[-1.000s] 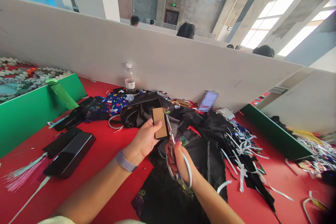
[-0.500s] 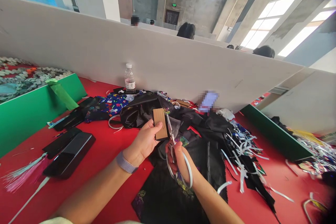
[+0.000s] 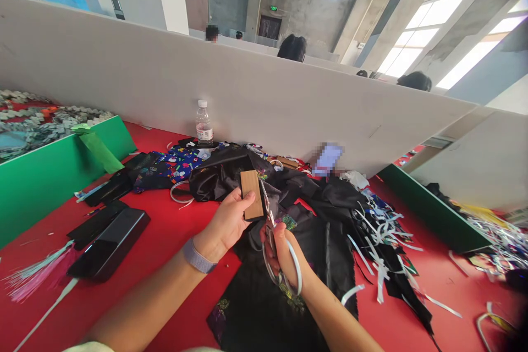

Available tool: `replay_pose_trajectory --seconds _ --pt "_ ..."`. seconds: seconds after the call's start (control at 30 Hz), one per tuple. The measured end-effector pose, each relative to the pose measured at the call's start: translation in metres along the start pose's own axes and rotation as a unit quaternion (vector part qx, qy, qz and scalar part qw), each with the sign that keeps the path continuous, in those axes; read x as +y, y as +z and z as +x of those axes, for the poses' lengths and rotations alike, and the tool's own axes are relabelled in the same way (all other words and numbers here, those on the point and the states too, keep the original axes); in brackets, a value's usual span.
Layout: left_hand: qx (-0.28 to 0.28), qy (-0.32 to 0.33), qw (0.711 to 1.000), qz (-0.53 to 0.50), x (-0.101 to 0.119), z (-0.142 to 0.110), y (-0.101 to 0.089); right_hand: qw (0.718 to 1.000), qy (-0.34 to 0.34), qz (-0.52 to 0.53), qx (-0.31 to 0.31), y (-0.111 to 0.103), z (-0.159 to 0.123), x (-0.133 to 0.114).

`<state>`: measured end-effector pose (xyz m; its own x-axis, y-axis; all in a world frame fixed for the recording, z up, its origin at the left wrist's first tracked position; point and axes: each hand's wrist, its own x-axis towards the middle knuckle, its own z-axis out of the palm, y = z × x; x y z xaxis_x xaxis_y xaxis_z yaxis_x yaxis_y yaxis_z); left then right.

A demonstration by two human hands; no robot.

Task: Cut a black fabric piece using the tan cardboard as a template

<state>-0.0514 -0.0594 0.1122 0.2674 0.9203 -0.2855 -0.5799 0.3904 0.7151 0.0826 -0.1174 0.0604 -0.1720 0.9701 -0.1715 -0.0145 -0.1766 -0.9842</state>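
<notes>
While held, wooden rectangle (image 3: pixel 249 184), serrated scissors (image 3: pixel 270 216)

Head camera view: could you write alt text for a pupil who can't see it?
A person's left hand holds a flat, rectangular, light-brown wooden-looking piece while the right hand grips silver metal scissors, blades beside the piece. Beneath lies black patterned fabric on a red table; a clear plastic bottle stands behind.

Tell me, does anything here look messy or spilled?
Yes: thin white strips lie tangled at the right, straggling onto the flat red tabletop, which looks untidy. No spill shows; the clear plastic bottle stands upright.
</notes>
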Motion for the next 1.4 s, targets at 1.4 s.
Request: replay_pose_trajectory --seconds 1.4 --pt "0.013 -0.006 1.0 -0.002 0.0014 -0.0032 0.0029 1.0 0.013 0.024 -0.011 0.0004 -0.0013 -0.0004"
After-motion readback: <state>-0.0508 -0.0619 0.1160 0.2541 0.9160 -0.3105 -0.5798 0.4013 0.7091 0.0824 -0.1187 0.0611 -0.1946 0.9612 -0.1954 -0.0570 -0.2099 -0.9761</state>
